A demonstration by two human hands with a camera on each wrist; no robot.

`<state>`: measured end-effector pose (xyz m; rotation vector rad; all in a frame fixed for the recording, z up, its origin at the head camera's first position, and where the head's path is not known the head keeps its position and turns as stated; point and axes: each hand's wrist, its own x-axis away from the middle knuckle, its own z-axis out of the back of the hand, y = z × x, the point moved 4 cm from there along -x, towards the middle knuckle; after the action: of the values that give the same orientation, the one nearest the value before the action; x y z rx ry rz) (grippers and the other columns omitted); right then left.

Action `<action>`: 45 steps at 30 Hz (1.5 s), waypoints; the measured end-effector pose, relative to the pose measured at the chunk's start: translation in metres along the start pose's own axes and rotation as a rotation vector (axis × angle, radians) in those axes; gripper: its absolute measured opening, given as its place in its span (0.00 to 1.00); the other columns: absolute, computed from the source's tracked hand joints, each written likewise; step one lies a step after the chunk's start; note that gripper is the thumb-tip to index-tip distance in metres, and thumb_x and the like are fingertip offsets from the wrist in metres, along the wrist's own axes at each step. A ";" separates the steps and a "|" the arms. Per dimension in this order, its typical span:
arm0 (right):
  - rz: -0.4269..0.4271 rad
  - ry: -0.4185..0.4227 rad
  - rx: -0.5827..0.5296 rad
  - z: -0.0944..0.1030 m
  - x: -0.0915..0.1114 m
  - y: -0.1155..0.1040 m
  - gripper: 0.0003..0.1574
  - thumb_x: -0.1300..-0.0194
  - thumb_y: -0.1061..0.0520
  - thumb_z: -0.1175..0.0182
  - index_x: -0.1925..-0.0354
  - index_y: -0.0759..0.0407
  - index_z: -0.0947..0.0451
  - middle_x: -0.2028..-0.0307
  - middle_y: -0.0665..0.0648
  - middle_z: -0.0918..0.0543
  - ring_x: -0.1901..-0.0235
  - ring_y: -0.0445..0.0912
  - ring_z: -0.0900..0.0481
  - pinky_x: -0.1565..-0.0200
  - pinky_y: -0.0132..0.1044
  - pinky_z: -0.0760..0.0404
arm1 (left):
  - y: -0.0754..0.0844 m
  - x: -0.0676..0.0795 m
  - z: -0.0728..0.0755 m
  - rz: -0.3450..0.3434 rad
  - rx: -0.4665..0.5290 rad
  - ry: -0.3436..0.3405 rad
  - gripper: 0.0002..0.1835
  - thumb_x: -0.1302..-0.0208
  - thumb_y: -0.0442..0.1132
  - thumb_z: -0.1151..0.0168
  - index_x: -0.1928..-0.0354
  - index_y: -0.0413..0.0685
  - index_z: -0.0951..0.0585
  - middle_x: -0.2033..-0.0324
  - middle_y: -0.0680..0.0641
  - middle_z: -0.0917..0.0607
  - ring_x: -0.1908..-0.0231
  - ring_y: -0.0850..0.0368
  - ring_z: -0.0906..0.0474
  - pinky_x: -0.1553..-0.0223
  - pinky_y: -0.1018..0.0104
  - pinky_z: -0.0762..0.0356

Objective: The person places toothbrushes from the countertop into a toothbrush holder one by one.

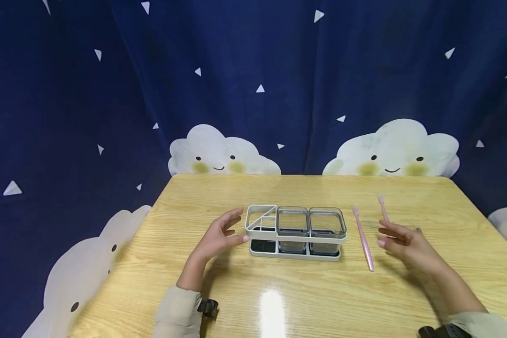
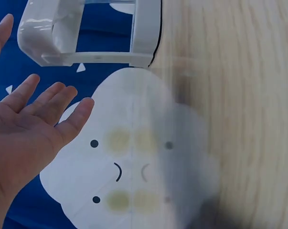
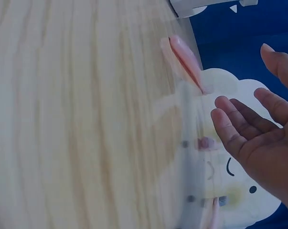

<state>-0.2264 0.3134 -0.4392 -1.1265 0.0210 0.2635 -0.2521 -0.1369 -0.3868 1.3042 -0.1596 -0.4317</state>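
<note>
On the table [image 1: 304,291], a rack [image 1: 293,239], left of two toothbrushes [image 1: 364,241]. Inside the rack, middle and right, two cups [image 1: 326,224]. Behind, a curtain [image 1: 253,47].

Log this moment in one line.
left hand: empty, beside white holder | right hand: empty, near pink toothbrushes | clear cups: in holder | toothbrushes: on table

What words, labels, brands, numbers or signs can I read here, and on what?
None: no text can be read in any view.
Toothbrushes: too small to tell whether anything is printed.
Holder: no lettering seen.
Curtain: only triangles and cloud faces, no writing.
</note>
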 end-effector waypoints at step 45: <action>-0.139 -0.120 -0.105 -0.014 -0.040 0.029 0.44 0.44 0.66 0.36 0.38 0.84 0.48 0.54 0.74 0.27 0.62 0.38 0.24 0.60 0.30 0.23 | -0.008 -0.016 -0.017 -0.034 0.171 -0.011 0.38 0.45 0.26 0.38 0.33 0.33 0.42 0.40 0.31 0.34 0.39 0.39 0.38 0.43 0.57 0.34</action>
<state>-0.2695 0.3051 -0.4653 -1.2085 -0.1787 0.2098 -0.2623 -0.1174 -0.3970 1.4741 -0.1869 -0.4627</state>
